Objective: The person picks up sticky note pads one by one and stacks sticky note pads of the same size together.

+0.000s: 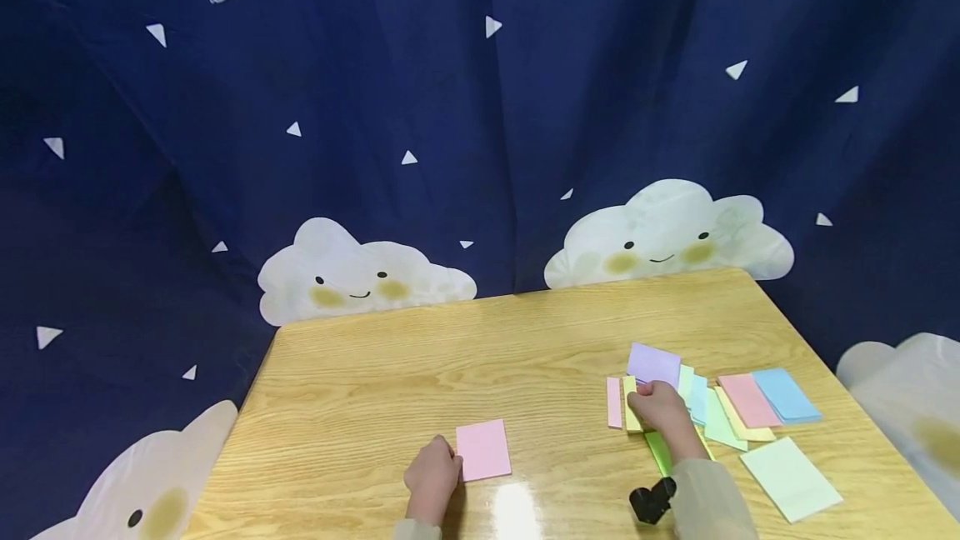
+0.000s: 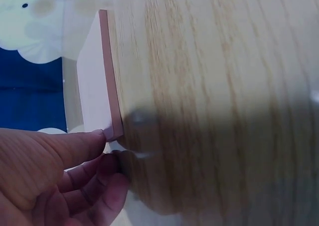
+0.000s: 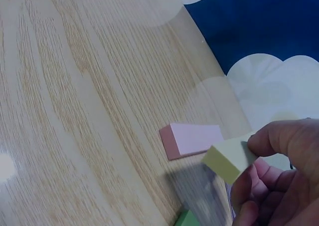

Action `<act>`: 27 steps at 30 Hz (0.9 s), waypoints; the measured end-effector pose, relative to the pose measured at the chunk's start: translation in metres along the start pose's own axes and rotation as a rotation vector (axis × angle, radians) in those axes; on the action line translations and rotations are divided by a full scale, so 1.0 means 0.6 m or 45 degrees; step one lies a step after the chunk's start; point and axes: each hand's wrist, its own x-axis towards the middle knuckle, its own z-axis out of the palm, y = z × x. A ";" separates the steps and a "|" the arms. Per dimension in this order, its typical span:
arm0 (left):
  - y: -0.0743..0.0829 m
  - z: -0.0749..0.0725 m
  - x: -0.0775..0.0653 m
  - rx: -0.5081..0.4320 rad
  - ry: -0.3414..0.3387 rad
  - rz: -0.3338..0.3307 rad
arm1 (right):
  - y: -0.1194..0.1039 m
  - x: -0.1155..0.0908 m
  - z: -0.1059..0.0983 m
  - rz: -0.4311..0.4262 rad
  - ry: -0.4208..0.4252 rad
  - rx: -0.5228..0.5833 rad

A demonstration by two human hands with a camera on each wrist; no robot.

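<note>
A square pink sticky note pad [image 1: 483, 450] lies on the wooden table, seen edge-on as a thick pad [image 2: 97, 76] in the left wrist view. At its near left corner, my left hand [image 1: 433, 467] pinches it between thumb and curled fingers. My right hand [image 1: 663, 411] holds a narrow yellow sticky note pad [image 3: 230, 158] between thumb and fingers, tilted and raised off the table. Just left of it lies a narrow pink pad [image 1: 614, 402]. A purple pad [image 1: 654, 363] sits behind the right hand, and a bright green pad [image 1: 658, 450] is partly hidden under the wrist.
Right of the right hand lie narrow pale pads, a light green pad [image 1: 723, 421], a salmon pad [image 1: 748, 400], a blue pad [image 1: 786, 396] and a pale square pad [image 1: 791, 480]. A dark blue curtain [image 1: 420, 90] with clouds hangs behind the wooden table [image 1: 360, 373].
</note>
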 end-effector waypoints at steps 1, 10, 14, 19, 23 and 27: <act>0.000 0.000 0.000 -0.002 0.001 -0.001 | -0.002 0.000 0.001 -0.002 -0.002 0.003; 0.003 0.002 0.003 -0.029 0.000 -0.036 | -0.011 -0.004 0.013 -0.032 0.003 0.038; 0.003 0.002 0.001 -0.032 0.012 -0.034 | -0.011 -0.005 0.019 -0.054 0.018 0.023; 0.002 0.001 -0.003 -0.023 0.018 -0.022 | -0.011 -0.007 0.027 -0.099 0.033 -0.005; 0.002 -0.001 -0.005 -0.020 0.026 -0.015 | -0.013 -0.009 0.032 -0.113 0.028 0.007; 0.003 -0.002 -0.004 -0.021 0.021 -0.021 | -0.014 -0.010 0.039 -0.110 0.007 0.035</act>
